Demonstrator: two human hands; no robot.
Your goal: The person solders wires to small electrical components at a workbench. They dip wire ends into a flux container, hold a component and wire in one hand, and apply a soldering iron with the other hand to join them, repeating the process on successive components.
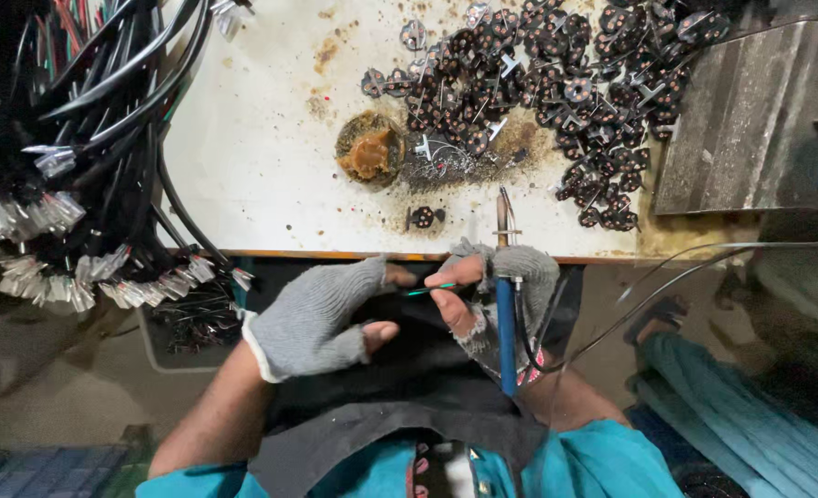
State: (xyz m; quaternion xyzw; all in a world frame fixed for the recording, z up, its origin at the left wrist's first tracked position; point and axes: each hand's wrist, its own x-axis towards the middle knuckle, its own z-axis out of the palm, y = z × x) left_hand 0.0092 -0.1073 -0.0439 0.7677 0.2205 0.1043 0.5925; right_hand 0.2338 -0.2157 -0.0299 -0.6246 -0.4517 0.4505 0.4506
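Surface: stained white worktable (261,157), its front edge running just above both hands.
Left surroundings: dense bundle of black cables with clear plastic connectors (68,184), hanging over the table's left end.
On table, centre: small round tin of brown flux paste (370,149), ringed by scorch marks.
On table, right: heap of small dark round parts with copper dots (556,83); one such part (423,218) lies alone near the front edge.
Far right: grey ribbed metal block (750,120).
Left hand (321,318): grey fingerless knit glove; bare fingertips pinched on one end of a thin green wire (430,290).
Right hand (496,295): same kind of glove; closed round a blue-handled soldering iron (506,304), forefinger and thumb also pinching the wire.
Wire, look: short, slender, bright green.
Wire, place: between the two hands, below the table edge, over the lap.
Wire, axis: roughly left to right, slightly tilted.
Iron, axis: near vertical in view, metal tip pointing away over the table edge, its dark cord trailing right.
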